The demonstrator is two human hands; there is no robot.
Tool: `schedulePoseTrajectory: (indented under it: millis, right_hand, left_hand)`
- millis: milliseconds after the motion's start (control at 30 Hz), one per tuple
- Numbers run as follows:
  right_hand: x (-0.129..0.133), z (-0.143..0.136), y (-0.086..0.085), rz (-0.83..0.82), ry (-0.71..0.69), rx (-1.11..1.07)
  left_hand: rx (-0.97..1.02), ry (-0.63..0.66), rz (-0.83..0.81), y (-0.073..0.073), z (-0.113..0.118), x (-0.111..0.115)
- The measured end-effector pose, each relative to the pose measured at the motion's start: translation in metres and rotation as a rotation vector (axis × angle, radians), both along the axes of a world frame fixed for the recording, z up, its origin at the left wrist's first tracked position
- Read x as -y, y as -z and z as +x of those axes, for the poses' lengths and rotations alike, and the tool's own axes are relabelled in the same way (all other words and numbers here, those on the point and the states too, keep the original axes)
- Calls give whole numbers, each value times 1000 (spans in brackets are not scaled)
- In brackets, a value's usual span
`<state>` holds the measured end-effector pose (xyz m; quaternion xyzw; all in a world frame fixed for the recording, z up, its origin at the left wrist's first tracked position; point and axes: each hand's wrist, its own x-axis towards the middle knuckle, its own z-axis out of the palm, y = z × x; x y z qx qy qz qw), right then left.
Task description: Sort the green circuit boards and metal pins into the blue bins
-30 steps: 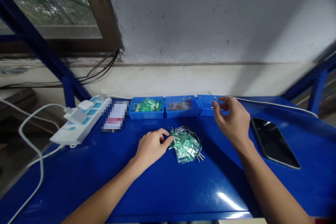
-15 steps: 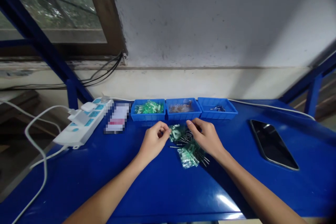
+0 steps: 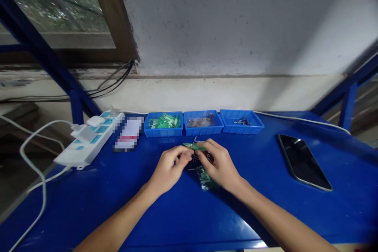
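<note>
My left hand (image 3: 169, 170) is closed, thumb and fingers pinching one side of a small green-tinted plastic bag (image 3: 191, 146). On the bag's other side, my right hand (image 3: 221, 164) grips with bent fingers. The bag is raised a little above the table and seen nearly edge-on, so its contents are hard to make out. Below my hands lies a second green bag (image 3: 206, 179) with pale pieces inside, partly covered by my right hand. Thin metal pins (image 3: 195, 159), like blind rivets, lie loose between and under my hands, mostly hidden.
Three blue bins stand at the back: one with green bags (image 3: 165, 121), one with brownish pieces in clear bags (image 3: 203, 121), one with dark metal pieces (image 3: 242, 122). A phone (image 3: 304, 162) lies right. A power strip (image 3: 88, 141) and blurred-out item (image 3: 129, 134) are left.
Both hands have come together and now hold one green bag, lifted off the pile and turned edge-on. My right hand has moved left. The view has shifted slightly.
</note>
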<state>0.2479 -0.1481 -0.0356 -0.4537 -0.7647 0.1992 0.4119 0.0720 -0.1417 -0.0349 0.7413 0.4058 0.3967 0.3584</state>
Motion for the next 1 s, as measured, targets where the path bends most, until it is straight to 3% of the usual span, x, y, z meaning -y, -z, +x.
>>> schedulePoseTrajectory:
  millis: [100,200,267,367,467,533,600,700,800,900,1000]
  right_hand:
    - [0,7,3,221,-34,179]
    - [0,10,3,287,-1,243]
    - [1,10,0,251,36,197]
    - [3,6,-9,31,42,26]
    - [3,1,-12,-285,-34,-180]
    - [2,0,-9,-352,-25,-247]
    - [2,0,-5,-236,17,-177]
    - [2,2,0,65,15,84]
    - [3,3,1,229,9,337]
    - [5,1,0,271,-20,469]
    - [9,-3,-3,305,-128,483]
  left_hand:
    - [261,18,-402,-4,-4,-4]
    - [287,35,-500,-6,-8,-8]
    - [181,-48,-333,-6,-10,-9]
    - [-17,-188,121,-3,-9,-6]
    - [-144,-105,473,0,-6,-1]
    - [-177,-37,497,-1,-4,3]
    - [-136,-30,332,-4,-2,4]
    - [123,-55,-123,-10,-1,1]
    - [345,-49,-469,-14,-3,-1]
    - [342,-70,-603,-19,-9,-1]
    - [244,-136,-593,-33,-28,-9]
